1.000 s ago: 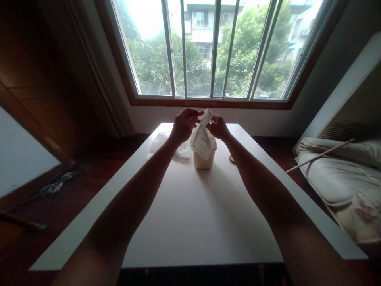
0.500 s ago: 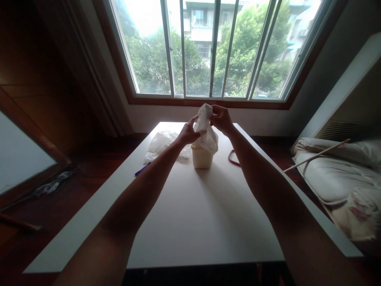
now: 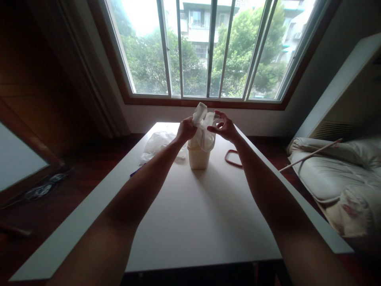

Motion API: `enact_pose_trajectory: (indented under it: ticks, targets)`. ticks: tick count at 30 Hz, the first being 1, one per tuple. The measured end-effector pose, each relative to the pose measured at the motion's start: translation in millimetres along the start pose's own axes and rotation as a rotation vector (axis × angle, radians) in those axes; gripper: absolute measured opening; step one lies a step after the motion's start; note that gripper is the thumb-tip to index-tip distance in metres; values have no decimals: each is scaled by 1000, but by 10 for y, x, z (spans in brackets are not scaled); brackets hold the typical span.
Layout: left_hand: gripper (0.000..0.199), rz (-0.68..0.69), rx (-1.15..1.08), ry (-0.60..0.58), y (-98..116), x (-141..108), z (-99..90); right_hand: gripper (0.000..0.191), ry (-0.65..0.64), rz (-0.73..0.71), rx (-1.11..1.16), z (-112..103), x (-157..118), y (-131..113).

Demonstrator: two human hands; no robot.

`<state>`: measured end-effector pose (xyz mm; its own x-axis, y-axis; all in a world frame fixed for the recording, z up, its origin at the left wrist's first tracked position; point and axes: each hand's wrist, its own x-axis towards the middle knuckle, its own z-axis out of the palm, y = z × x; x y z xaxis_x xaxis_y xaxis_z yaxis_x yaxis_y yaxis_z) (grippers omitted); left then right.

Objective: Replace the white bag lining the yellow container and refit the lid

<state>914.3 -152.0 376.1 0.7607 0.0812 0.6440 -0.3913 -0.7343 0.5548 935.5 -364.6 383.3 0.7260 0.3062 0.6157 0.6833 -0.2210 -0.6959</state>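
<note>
A small cream plastic bin (image 3: 199, 159) stands upright on the white table. A thin white plastic bag (image 3: 205, 139) sits in its mouth, puffed up above the rim. My left hand (image 3: 187, 129) is closed on the gathered left side of the bag's top. At the right, my right hand (image 3: 225, 128) has thumb and fingers curved round another loop of the bag, holding it. A red-brown rounded ring (image 3: 226, 157) lies flat beside the bin, partly behind my right forearm. Left of the bin rests a crumpled white plastic bag (image 3: 156, 145).
The white table (image 3: 205, 222) reaches towards the window (image 3: 208, 51). A purple item (image 3: 135, 171) shows partly past my left forearm. Off the right edge are a folded pale cushion (image 3: 321, 174) and a thin stick (image 3: 312, 154). Cables (image 3: 44, 188) lie on the floor at left.
The bag's top, bunched upright between my hands before, is now parted into two pieces. My right hand has lowered slightly and turned. The view has shifted a little, showing more of the red-brown ring.
</note>
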Motion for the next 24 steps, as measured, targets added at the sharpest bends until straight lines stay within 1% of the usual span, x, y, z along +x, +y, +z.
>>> enact_pose_trajectory:
  ticks: [2,3,6,7,9,12,14,16,18,19,21,24]
  targets:
    - [16,19,-18,7,26,9,-3,113,-54,18,-49,65,-25,61]
    - [14,33,-22,16,48,10,-7,116,-81,18,-59,109,-29,82]
    - [6,63,-5,31,140,0,-35,112,-104,-6,-71,256,-2,100]
    - [5,67,-1,26,173,-7,-51,107,-91,-13,-77,301,17,93]
    - [11,71,-8,12,232,-26,-90,91,-57,-20,-93,375,63,67]
    - [20,85,-41,-1,275,-73,-161,57,-13,-39,-102,447,132,19]
    - [21,106,-59,-23,270,-114,-210,38,-7,-63,-94,479,166,-13]
    - [19,119,-88,-57,244,-157,-257,25,-15,-79,-78,509,187,-44]
    - [19,111,-141,-91,200,-203,-302,18,-20,-81,-59,539,199,-73]
    - [22,100,-173,-100,171,-228,-322,16,-19,-75,-47,553,204,-86]
    - [36,77,-225,-95,95,-293,-354,13,-7,-55,-23,576,216,-108]
    - [69,28,-271,-66,-67,-434,-362,13,28,-25,8,581,249,-127]
